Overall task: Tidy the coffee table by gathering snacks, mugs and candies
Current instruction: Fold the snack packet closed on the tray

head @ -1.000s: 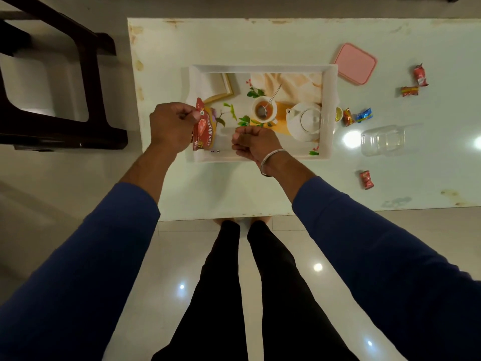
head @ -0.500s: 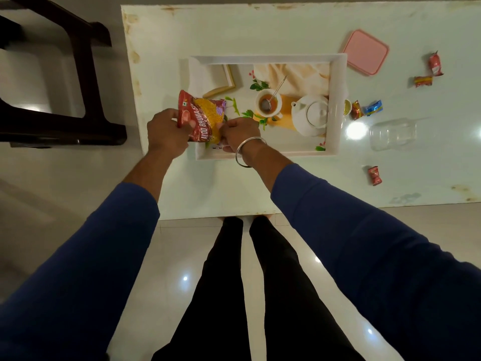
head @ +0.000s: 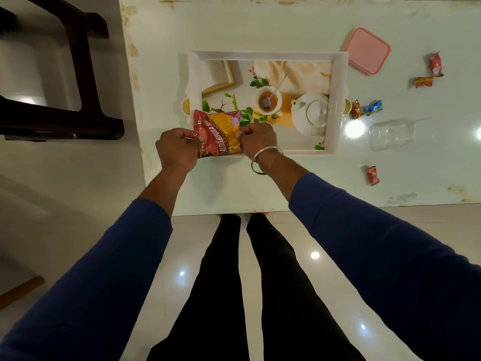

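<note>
red-yellow snack packet (head: pixel 218 134) | flat, over tray's (head: pixel 335 105) near-left corner

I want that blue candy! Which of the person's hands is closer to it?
The right hand is nearer. It grips the snack packet over the tray, whose right rim lies between it and the blue candy. The left hand holds the packet's other side, farther away.

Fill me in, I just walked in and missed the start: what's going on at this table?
A person is tidying the table. Both hands, left hand and right hand, hold a snack packet over the near left corner of the white tray. Wrapped candies lie loose on the table to the tray's right, near a clear jar on its side and a pink lid.
</note>
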